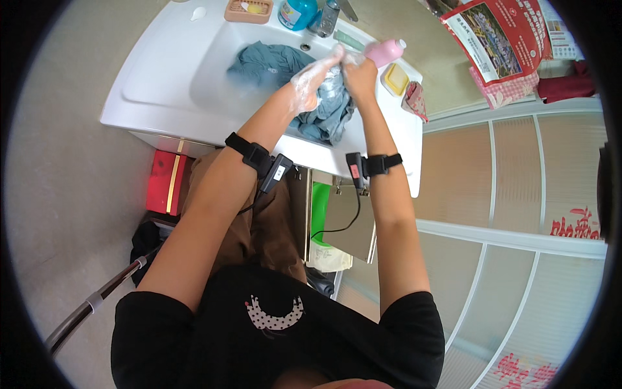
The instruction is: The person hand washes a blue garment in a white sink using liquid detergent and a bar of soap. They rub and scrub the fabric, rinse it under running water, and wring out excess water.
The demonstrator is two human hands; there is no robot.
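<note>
A wet blue-grey cloth garment (323,124) lies bunched in a white washbasin (209,73), with part of it in cloudy water at the left. White suds cover my left hand (313,80), which rests against the cloth with its fingers stretched toward the other hand. My right hand (358,73) is curled at the upper right edge of the cloth, foam on its knuckles; a soapy fold passes between the hands. Whether its fingers grip the fold is hard to see. Just behind the right hand lies a pink bottle (386,52) with a white cap.
Along the basin's back rim stand a soap dish (248,10), a blue bottle (297,13) and a faucet (347,8). A green tube (349,41), a yellow soap box (396,79) and a patterned cloth (415,101) lie at the right. Below, a cabinet door (347,219) hangs open.
</note>
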